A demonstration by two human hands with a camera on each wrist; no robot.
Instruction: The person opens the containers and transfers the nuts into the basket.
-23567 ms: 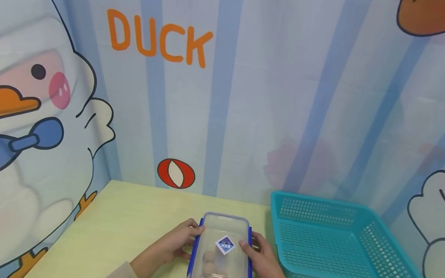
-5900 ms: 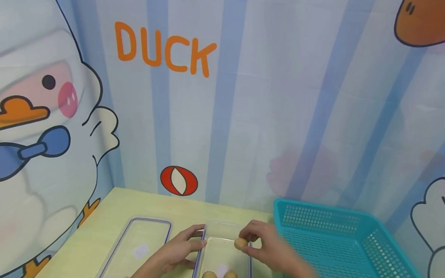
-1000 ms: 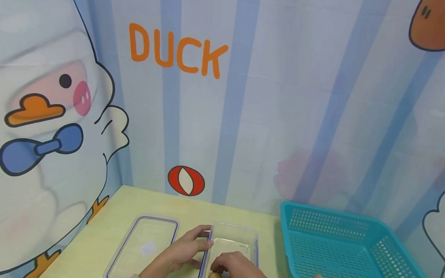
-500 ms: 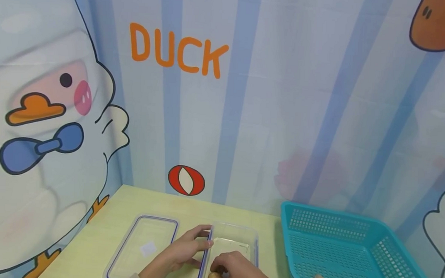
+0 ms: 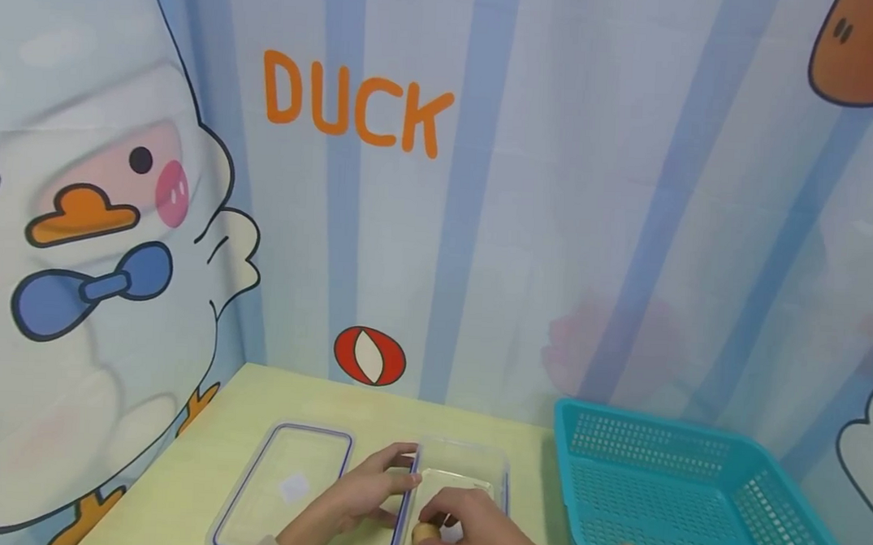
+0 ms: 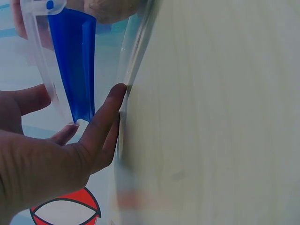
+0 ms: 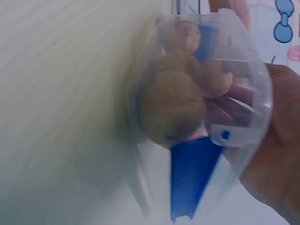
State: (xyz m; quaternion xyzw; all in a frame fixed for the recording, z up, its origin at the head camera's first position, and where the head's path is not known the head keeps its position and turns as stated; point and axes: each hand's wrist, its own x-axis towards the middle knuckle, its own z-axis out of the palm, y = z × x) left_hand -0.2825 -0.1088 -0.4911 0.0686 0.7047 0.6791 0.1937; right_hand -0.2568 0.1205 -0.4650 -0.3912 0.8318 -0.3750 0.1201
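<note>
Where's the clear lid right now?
In the head view, the clear lid lies on the table, left of the open container, with the left hand between them.

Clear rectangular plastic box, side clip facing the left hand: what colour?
Plain blue; the side clip shows best in the left wrist view.

The balls [image 5: 425,535] are tan, the basket [image 5: 639,485] teal — the backdrop [image 5: 526,228] striped in blue.
</note>
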